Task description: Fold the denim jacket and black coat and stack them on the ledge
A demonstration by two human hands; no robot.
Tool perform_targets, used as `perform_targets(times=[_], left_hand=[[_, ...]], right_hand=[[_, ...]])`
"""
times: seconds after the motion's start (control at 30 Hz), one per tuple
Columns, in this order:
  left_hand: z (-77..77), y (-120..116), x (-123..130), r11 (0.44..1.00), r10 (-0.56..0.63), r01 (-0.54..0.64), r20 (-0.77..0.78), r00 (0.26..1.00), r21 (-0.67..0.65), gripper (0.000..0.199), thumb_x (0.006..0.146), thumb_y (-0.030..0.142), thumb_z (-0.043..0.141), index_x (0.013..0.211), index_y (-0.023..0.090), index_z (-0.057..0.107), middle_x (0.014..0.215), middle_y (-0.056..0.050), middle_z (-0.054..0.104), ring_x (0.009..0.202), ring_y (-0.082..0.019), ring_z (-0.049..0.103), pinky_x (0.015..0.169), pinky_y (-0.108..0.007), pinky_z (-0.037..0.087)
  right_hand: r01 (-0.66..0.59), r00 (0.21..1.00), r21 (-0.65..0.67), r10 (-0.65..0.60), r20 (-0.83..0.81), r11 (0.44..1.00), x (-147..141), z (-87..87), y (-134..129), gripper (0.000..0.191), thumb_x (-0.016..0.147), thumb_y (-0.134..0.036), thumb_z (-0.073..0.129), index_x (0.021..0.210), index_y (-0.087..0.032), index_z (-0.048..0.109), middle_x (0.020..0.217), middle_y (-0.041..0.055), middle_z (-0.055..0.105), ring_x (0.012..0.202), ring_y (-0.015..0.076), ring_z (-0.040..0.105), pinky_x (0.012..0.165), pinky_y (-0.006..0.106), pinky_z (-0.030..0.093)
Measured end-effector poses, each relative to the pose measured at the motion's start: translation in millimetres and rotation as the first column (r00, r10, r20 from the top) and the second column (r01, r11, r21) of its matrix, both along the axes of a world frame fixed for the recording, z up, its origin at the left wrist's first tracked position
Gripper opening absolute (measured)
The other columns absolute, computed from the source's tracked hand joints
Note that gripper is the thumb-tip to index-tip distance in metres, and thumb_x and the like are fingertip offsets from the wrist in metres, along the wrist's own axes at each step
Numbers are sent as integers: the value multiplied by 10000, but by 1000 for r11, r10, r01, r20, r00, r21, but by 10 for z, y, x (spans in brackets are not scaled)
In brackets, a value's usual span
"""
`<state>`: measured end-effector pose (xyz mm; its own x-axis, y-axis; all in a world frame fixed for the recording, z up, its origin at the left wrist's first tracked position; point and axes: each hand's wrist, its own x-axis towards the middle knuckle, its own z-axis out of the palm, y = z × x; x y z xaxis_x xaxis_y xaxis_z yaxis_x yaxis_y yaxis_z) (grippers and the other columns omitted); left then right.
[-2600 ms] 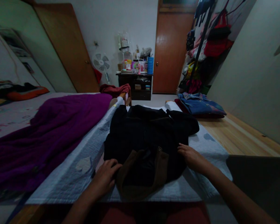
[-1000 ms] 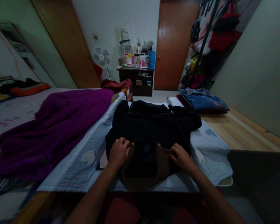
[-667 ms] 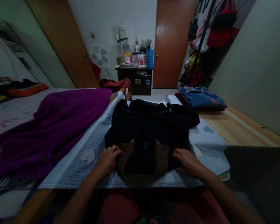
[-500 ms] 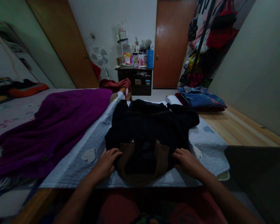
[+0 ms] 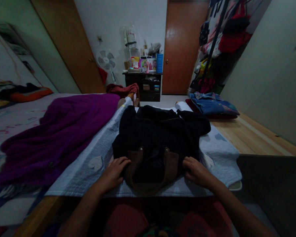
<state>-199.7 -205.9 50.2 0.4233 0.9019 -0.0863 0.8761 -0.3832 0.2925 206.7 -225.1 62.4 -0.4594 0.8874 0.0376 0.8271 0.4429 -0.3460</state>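
While the jacket (image 5: pixel 158 131) lies mid-frame, left hand (image 5: pixel 112 173) and right hand (image 5: pixel 198 171) pinch its sides, fingers closed. Probably to square it up.

Left hand (image 5: pixel 114 173) and right hand (image 5: pixel 196 171): two in all
Black garment (image 5: pixel 160 133): one
Brown band (image 5: pixel 171 166): one
Metal snaps (image 5: pixel 141 149): two, one left, one right
Purple cloth (image 5: pixel 64 125): one, at left
Folded denim garment (image 5: pixel 210 104): one, at far right
Fan (image 5: pixel 106 60): one, at far left
Dark cabinet (image 5: pixel 133 79): one, at far side
Blue container (image 5: pixel 159 63): one, on cabinet
Wooden doors (image 5: pixel 182 49): two, both with knobs
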Motion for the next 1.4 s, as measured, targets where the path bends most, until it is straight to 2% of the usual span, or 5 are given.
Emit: perform_targets(times=[0.37,0.67,0.93,1.2,1.4], left_hand=[[-81,-30,-10,994,13,-19,56,998,103,631,665,127,550,1281,263,525,1347,-71,511,1206,-258,481,1043,-458,328],[-75,32,-28,980,136,-177,356,925,87,307,818,226,461,1083,219,615,1057,-51,686,999,-215,610,899,-369,455],[161,192,226,954,144,-252,483,864,166,235,907,355,448,961,214,628,932,-28,681,892,-186,632,799,-304,462],[292,373,276,970,75,-146,331,941,193,155,792,224,629,947,229,624,942,-9,650,882,-177,602,786,-299,429],[289,373,113,938,120,-184,224,967,293,105,752,120,562,809,208,577,854,-19,591,863,-199,542,778,-333,404]], right_hand=[[87,937,-41,-96,-335,995,33,143,123,358,712,-75,434,1028,-211,533,994,43,589,942,183,551,858,344,438],[117,915,11,-103,-389,993,148,217,226,187,786,-170,461,908,-211,597,907,38,573,870,184,563,796,324,454],[390,733,-124,-389,-557,912,296,245,400,266,838,-408,479,944,-216,630,874,30,639,841,206,591,756,320,458],[510,465,-305,-556,-688,804,434,81,547,322,789,-452,541,978,-209,636,820,13,664,763,201,618,644,283,477],[571,436,-281,-575,-692,771,491,102,549,347,798,-473,545,1000,-204,630,813,14,640,742,188,598,611,263,465]])
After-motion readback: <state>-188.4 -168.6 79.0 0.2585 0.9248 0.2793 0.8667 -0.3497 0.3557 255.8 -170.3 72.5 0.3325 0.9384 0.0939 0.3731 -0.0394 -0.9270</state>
